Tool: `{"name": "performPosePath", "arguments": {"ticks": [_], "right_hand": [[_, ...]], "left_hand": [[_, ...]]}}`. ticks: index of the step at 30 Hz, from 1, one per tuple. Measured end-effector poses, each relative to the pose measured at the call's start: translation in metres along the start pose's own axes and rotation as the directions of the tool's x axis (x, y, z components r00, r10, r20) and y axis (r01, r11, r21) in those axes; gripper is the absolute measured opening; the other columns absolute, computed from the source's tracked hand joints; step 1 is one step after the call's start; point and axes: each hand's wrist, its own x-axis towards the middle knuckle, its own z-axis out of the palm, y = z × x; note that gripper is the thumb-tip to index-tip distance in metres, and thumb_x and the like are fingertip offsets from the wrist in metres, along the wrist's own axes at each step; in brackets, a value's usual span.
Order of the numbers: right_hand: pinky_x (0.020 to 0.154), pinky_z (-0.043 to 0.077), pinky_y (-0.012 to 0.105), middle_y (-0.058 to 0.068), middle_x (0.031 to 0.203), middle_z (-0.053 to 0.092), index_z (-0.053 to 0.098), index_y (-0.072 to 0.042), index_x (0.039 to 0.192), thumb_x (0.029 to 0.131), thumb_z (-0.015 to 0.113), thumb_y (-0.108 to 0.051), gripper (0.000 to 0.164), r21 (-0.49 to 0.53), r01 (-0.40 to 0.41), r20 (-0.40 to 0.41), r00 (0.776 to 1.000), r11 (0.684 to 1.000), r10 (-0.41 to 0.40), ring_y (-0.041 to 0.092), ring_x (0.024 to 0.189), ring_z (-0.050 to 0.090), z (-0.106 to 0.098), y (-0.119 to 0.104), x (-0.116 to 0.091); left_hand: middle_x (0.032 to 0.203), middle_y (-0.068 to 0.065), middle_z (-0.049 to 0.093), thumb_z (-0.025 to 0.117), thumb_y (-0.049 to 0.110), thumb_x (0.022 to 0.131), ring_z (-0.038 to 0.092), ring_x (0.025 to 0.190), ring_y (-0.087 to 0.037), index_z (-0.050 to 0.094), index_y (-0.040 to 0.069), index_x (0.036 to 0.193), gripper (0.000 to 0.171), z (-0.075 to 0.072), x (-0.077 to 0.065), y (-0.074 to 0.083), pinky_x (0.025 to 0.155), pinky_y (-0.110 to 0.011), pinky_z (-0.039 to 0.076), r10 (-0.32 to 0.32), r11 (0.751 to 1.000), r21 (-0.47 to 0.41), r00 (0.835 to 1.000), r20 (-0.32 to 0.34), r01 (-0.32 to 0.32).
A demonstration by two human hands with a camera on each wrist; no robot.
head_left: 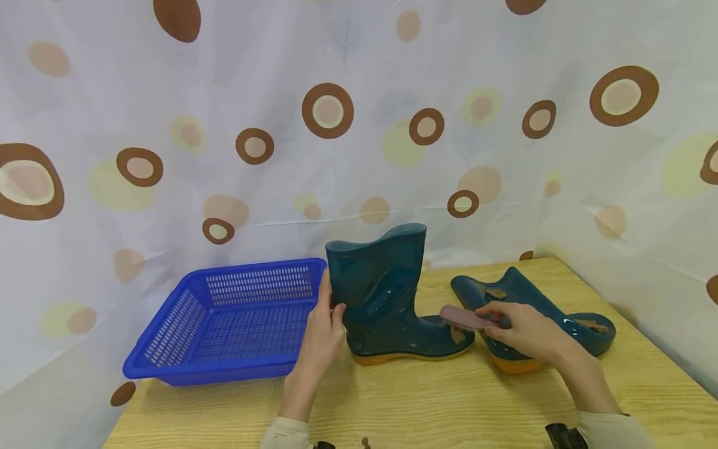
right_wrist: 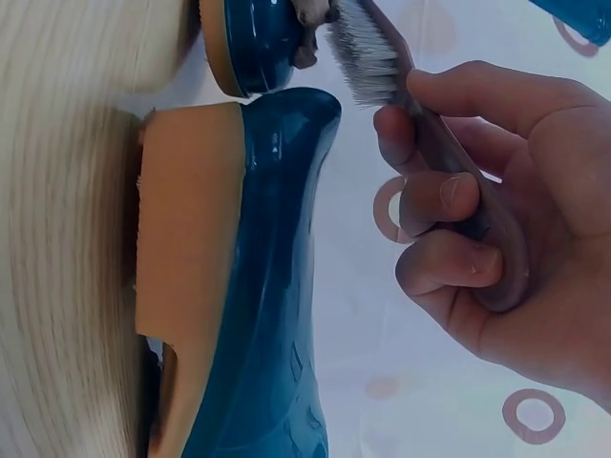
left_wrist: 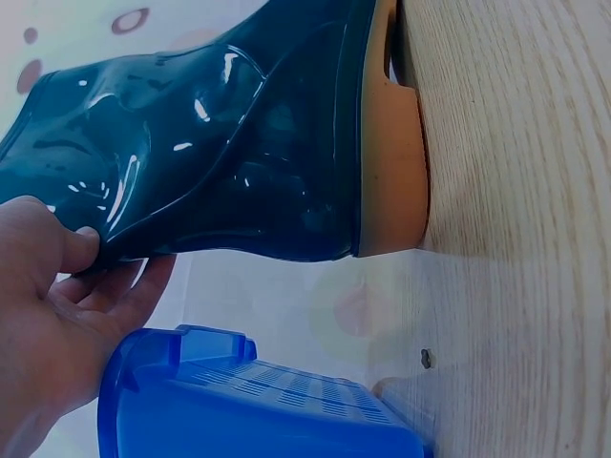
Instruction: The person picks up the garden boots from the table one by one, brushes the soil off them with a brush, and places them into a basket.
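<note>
A dark teal rubber boot [head_left: 381, 293] with an orange sole stands upright on the table, toe to the right. My left hand [head_left: 324, 327] grips the back of its shaft, thumb on the near side, as the left wrist view also shows. In my right hand [head_left: 521, 327] is a mauve scrub brush [head_left: 462, 317], fingers curled round its handle. Its white bristles [right_wrist: 368, 57] face the boot's toe, right at a brown muddy patch [head_left: 457, 335]. A second teal boot [head_left: 538, 299] lies close by my right hand, with brown patches on its shaft and toe.
A blue perforated plastic basket [head_left: 224, 376] sits at the left, close beside the boot and my left hand. The wooden table [head_left: 404, 405] reaches back to a white curtain [head_left: 359, 168] with brown and yellow spots. A small dark bit [head_left: 366, 442] lies near the front edge.
</note>
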Motion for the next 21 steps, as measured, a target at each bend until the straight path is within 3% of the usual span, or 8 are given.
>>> {"name": "performPosePath", "arguments": {"ticks": [15, 21], "right_hand": [[0.060, 0.041, 0.027, 0.004, 0.103, 0.066, 0.064, -0.006, 0.128, 0.096, 0.062, -0.022, 0.035, 0.043, -0.030, 0.022, 0.999, 0.999, 0.029, 0.015, 0.077, 0.053, -0.012, 0.005, -0.007], [0.058, 0.038, 0.025, 0.000, 0.097, 0.063, 0.064, -0.011, 0.129, 0.097, 0.063, -0.025, 0.035, 0.023, 0.020, -0.068, 0.998, 1.000, -0.019, 0.008, 0.070, 0.048, -0.009, 0.001, -0.006]], "left_hand": [[0.156, -0.016, 0.039, 0.045, 0.000, 0.103, 0.057, 0.127, -0.034, 0.003, 0.031, 0.161, 0.078, 0.000, 0.001, -0.001, 0.106, -0.052, 0.046, -0.012, 1.000, 0.007, 1.000, 0.002, 0.012], [0.157, -0.015, 0.038, 0.045, 0.001, 0.103, 0.055, 0.129, -0.035, 0.003, 0.031, 0.161, 0.077, 0.000, 0.000, 0.000, 0.107, -0.053, 0.045, -0.028, 1.000, 0.005, 1.000, 0.006, 0.028]]}}
